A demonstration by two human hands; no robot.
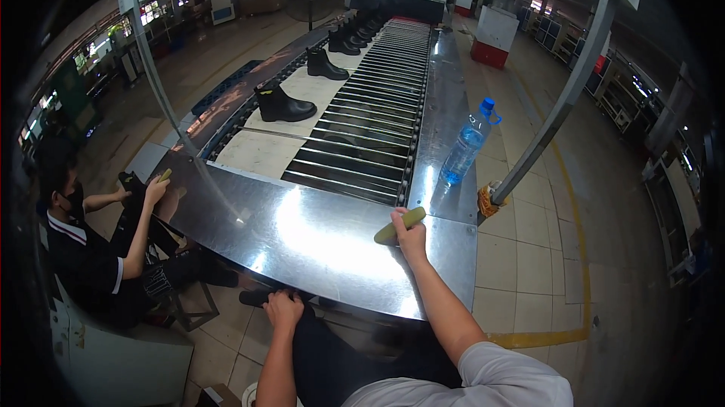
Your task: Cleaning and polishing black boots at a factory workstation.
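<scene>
Conveyor: a long line with slim silver metal rollers (370,116) on its right and a flat off-white strip (264,143) on its left.
Steel top: a shiny curved metal tabletop (325,233) at the conveyor's near end.
Co-worker: a person in a black shirt (83,263) seated at left, holding a black item (134,194) and a small olive-green piece (165,175).
Boots: black ankle boots (285,106) standing in a row on the strip.
Bottle: clear plastic with a blue cap (466,147), upright on the right metal edge.
Lap: a dark, round-ended object (251,298) below the table edge, partly hidden.
Left hand: curled over that object (283,309); cannot tell whether it grips.
Right hand: thumb and fingers grasping the block (411,238).
Block: olive-green, oblong (386,235), at the steel top's right side.
</scene>
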